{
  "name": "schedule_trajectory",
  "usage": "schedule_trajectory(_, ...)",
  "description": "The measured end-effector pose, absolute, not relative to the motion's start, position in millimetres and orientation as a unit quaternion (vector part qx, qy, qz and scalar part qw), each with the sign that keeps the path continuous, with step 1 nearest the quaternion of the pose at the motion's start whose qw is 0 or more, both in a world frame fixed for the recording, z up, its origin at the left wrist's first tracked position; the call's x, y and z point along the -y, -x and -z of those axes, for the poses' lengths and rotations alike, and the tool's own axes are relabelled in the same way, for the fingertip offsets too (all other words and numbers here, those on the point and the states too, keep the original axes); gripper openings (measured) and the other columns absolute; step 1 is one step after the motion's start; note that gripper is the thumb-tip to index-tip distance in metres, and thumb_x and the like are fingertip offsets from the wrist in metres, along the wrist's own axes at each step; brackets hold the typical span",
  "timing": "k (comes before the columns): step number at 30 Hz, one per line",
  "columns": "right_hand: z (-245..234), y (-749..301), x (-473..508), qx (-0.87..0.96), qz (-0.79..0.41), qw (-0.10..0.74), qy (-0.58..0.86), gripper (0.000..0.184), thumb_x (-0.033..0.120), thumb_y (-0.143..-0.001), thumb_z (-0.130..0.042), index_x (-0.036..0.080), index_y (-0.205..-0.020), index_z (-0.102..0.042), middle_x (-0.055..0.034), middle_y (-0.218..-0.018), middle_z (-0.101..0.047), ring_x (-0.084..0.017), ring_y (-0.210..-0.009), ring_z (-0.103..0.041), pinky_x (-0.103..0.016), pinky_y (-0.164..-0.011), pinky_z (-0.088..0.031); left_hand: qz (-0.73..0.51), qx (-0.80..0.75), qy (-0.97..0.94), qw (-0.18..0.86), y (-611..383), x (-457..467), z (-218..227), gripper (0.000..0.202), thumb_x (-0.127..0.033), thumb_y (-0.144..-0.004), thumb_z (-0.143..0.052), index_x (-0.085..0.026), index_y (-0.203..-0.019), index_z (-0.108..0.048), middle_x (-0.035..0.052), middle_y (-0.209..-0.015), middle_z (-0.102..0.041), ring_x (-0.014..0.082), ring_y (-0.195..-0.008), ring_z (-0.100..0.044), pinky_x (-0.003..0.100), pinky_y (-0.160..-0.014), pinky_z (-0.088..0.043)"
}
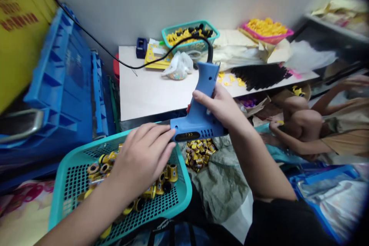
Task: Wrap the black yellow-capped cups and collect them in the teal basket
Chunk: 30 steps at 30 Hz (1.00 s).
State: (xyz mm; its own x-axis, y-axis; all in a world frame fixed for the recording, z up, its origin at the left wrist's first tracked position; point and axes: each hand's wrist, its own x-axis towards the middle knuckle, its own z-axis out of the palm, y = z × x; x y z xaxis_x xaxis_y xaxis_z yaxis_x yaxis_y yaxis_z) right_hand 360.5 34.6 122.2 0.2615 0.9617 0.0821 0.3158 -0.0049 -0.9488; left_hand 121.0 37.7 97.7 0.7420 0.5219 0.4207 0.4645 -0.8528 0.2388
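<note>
Head view: a blue corded glue gun (198, 117) is grasped firmly in the right hand (219, 107), its body held above a heap of yellow-and-black spools (198, 153) on a grey-green cloth (219, 188). The left hand (141, 157) is laid open, not clenched, over more spools (165, 178) in a teal mesh basket (184, 196), its fingertips just beside the gun's front end; whether they touch it cannot be told. A burn could be risked if those fingers met a hot nozzle. The black cord (161, 55) is stretched back over the counter (144, 92), so a sharp tug could drag the plastic bag (178, 67) or far teal basket (190, 36). Spools could be spilled if the near basket were tipped.
</note>
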Motion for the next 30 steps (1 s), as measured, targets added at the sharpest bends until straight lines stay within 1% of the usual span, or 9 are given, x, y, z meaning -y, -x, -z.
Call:
schedule_trajectory(2, -118, -362, -35, 0.503, -0.325, 0.492, 0.632, 0.072, 0.066, -0.071, -0.066, 0.013, -0.117, -0.049, -0.0061, -0.097, -0.059, -0.012, -0.088, -0.060, -0.022, -0.074, -0.054, -0.230, -0.284, -0.929, 0.062, -150, -47, -110, 0.037, -0.028, -0.096, -0.043, -0.012, -0.125, -0.059, 0.0113, -0.121, -0.066, 0.0286, -0.110, -0.054, 0.046, -0.093, -0.044)
schedule_trajectory(4, -117, -364, -33, 0.500, -0.302, 0.496, 0.642, 0.072, 0.066, -0.071, -0.066, 0.013, -0.118, -0.048, -0.0067, -0.104, -0.059, -0.011, -0.090, -0.059, -0.021, -0.076, -0.053, -0.204, -0.298, -0.927, 0.102, -172, -53, -115, 0.040, -0.026, -0.097, -0.039, -0.010, -0.129, -0.056, 0.0117, -0.123, -0.065, 0.0279, -0.110, -0.054, 0.046, -0.093, -0.045)
schedule_trajectory(8, -120, -370, -32, 0.483, -0.285, 0.518, 0.646, 0.074, 0.066, -0.069, -0.066, 0.012, -0.117, -0.048, -0.0081, -0.110, -0.057, -0.010, -0.090, -0.058, -0.020, -0.078, -0.051, -0.192, -0.314, -0.917, 0.154, -192, -54, -113, 0.038, -0.024, -0.096, -0.037, -0.012, -0.127, -0.057, 0.0114, -0.119, -0.066, 0.0266, -0.108, -0.054, 0.045, -0.092, -0.045)
schedule_trajectory(12, -125, -368, -37, 0.464, -0.272, 0.540, 0.647, 0.074, 0.067, -0.068, -0.066, 0.012, -0.115, -0.048, -0.0077, -0.107, -0.058, -0.009, -0.086, -0.056, -0.018, -0.072, -0.049, -0.221, -0.347, -0.904, 0.118, -193, -48, -115, 0.039, -0.028, -0.097, -0.038, -0.011, -0.124, -0.059, 0.0124, -0.121, -0.066, 0.0288, -0.108, -0.054, 0.048, -0.091, -0.043)
schedule_trajectory(17, -129, -359, -45, 0.456, -0.305, 0.563, 0.618, 0.075, 0.069, -0.067, -0.065, 0.011, -0.112, -0.046, -0.0068, -0.098, -0.058, -0.006, -0.075, -0.053, -0.015, -0.062, -0.045, -0.253, -0.386, -0.884, 0.078, -189, -51, -124, 0.042, -0.027, -0.097, -0.037, -0.009, -0.132, -0.052, 0.0131, -0.117, -0.067, 0.0281, -0.104, -0.056, 0.047, -0.089, -0.043)
schedule_trajectory(22, -125, -358, -47, 0.468, -0.280, 0.570, 0.615, 0.074, 0.066, -0.069, -0.065, 0.011, -0.114, -0.046, -0.0063, -0.103, -0.058, -0.007, -0.085, -0.055, -0.015, -0.073, -0.047, -0.268, -0.369, -0.887, 0.073, -192, -61, -126, 0.039, -0.020, -0.094, -0.041, -0.014, -0.129, -0.057, 0.0098, -0.117, -0.066, 0.0258, -0.105, -0.054, 0.041, -0.089, -0.044)
schedule_trajectory(26, -117, -353, -48, 0.481, -0.238, 0.557, 0.633, 0.075, 0.066, -0.069, -0.065, 0.012, -0.117, -0.046, -0.0060, -0.105, -0.058, -0.007, -0.085, -0.055, -0.015, -0.075, -0.046, -0.244, -0.351, -0.904, 0.006, -201, -66, -127, 0.039, -0.014, -0.090, -0.041, -0.008, -0.125, -0.059, 0.0134, -0.111, -0.067, 0.0283, -0.102, -0.055, 0.044, -0.088, -0.045)
schedule_trajectory(28, -112, -350, -53, 0.493, -0.232, 0.541, 0.640, 0.075, 0.067, -0.068, -0.066, 0.011, -0.116, -0.047, -0.0064, -0.104, -0.059, -0.007, -0.084, -0.055, -0.015, -0.074, -0.046, -0.213, -0.356, -0.909, -0.031, -199, -67, -131, 0.038, -0.016, -0.090, -0.042, -0.005, -0.122, -0.060, 0.0154, -0.109, -0.068, 0.0302, -0.101, -0.056, 0.047, -0.087, -0.045)
schedule_trajectory(30, -106, -348, -67, 0.497, -0.240, 0.539, 0.636, 0.074, 0.066, -0.069, -0.065, 0.011, -0.116, -0.048, -0.0066, -0.103, -0.059, -0.008, -0.085, -0.056, -0.015, -0.073, -0.046, -0.202, -0.355, -0.912, -0.029, -187, -67, -136, 0.043, -0.023, -0.091, -0.045, -0.005, -0.129, -0.054, 0.0169, -0.120, -0.064, 0.0313, -0.108, -0.055, 0.048, -0.090, -0.046)
